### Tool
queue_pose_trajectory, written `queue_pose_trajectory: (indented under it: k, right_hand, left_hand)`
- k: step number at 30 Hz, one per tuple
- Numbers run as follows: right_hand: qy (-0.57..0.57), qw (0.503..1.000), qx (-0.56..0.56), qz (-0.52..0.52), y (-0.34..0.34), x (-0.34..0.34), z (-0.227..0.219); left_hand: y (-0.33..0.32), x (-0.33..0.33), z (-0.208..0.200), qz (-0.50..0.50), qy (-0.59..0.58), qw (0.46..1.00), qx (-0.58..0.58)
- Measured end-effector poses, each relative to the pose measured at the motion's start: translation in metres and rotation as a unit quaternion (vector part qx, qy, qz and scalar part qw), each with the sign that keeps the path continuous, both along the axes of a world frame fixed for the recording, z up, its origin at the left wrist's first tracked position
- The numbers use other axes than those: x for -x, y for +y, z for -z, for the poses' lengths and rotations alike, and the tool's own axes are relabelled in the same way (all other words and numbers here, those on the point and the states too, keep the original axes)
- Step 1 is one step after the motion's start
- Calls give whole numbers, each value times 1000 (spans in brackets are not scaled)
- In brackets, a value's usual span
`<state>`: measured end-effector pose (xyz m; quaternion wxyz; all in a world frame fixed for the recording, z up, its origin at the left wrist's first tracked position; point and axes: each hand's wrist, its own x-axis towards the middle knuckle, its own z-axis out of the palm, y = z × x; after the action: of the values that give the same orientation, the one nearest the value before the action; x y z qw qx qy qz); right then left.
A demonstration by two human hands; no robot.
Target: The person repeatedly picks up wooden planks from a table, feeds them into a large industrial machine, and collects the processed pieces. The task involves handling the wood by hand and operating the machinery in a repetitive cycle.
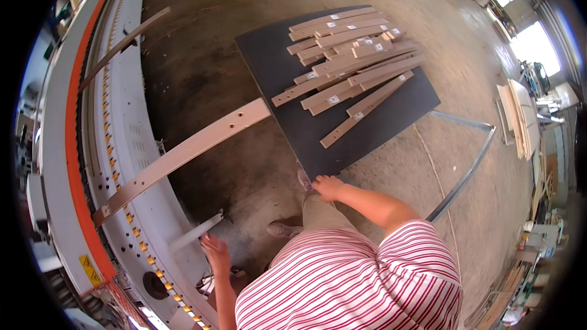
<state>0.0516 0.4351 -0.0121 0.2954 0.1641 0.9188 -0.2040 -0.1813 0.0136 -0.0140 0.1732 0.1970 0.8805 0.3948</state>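
My right hand (328, 188) is at the near corner of a large black board (330, 160), its fingers bent over the edge. Lower left, my left hand (216, 253) hangs beside a pale bar (199, 232) that juts from the machine; the fingers are loosely curled and nothing shows in them. A long wood-coloured panel strip (195, 146) with drilled holes lies on the machine, and its far end reaches toward the board. Stacked across the board are several similar strips (342, 88), many with white labels. A second strip (125, 43) crosses the machine farther off.
The long machine (137, 177) runs along my left, with an orange band (74, 140) and a row of yellow rollers. A grey metal frame (468, 171) sticks out past the board on the right. Leaning panels (516, 119) stand farther right.
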Motion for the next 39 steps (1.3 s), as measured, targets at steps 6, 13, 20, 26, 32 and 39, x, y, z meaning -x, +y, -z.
queue_pose_trajectory:
  k: [6, 13, 20, 26, 32, 39]
  right_hand:
    - [-80, 982, -62, 160, 122, -60, 96]
    - [-18, 938, -219, 267, 295, -50, 178]
    - [-27, 929, -302, 214, 412, -36, 225]
    - [6, 962, -273, 2, 419, -53, 225]
    - [-14, 932, -363, 7, 406, -61, 242]
    - [28, 992, -64, -109, 346, 19, 179]
  left_hand:
    - [-5, -90, 43, 202, -290, 887, 296]
    - [35, -116, 51, 167, -280, 904, 275]
    - [136, -124, 27, 112, -320, 929, 147]
    - [196, -110, -7, 104, -346, 899, 247]
    - [193, -100, 7, 127, -321, 904, 252]
    - [232, -98, -1, 3, -435, 888, 145]
